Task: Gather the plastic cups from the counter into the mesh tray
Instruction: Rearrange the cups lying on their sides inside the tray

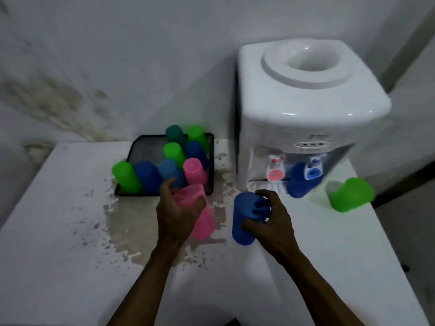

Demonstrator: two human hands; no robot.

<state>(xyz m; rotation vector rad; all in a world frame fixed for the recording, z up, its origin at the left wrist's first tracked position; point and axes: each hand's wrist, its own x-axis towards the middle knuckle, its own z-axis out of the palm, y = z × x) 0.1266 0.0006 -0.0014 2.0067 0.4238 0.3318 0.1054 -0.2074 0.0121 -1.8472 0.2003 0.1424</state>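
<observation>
A black mesh tray [141, 147] sits at the back of the white counter and holds several upturned cups, green, blue, teal and pink. My left hand [175, 210] grips a pink cup [202, 222] just in front of the tray's near right corner. My right hand [273, 220] grips a blue cup [243, 222] above the counter, to the right of the pink one. Another blue cup [297, 182] stands on the dispenser's drip tray. A green cup [350, 195] lies tilted near the counter's right edge.
A white water dispenser [306, 95] stands at the back right, against the wall. The counter [70, 231] has peeled, stained patches in front of the tray. Its right edge drops off beside the green cup.
</observation>
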